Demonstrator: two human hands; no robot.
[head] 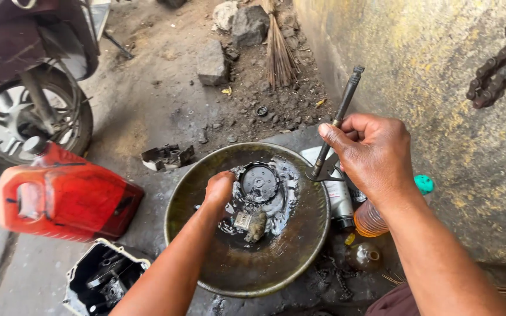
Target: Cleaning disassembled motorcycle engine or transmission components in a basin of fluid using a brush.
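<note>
A round, dented metal basin (300, 246) sits on the oily ground in front of me. In its middle lies a greasy round engine part (259, 184) in dark liquid. My left hand (218, 190) is down in the basin, its fingers closed against the left side of that part. Whether it grips the part, I cannot tell. My right hand (373, 155) hovers over the basin's right rim. It is closed on a long dark tool (341, 117) with a knurled top end that points up and away.
A red oil jug (65, 196) lies at the left, a scooter wheel (24, 120) behind it. An open engine cover (103, 278) sits bottom left. Bottles (370, 219) stand right of the basin. A wall (428, 70) with a hanging chain (502, 61) rises at right; stones (215, 61) lie beyond.
</note>
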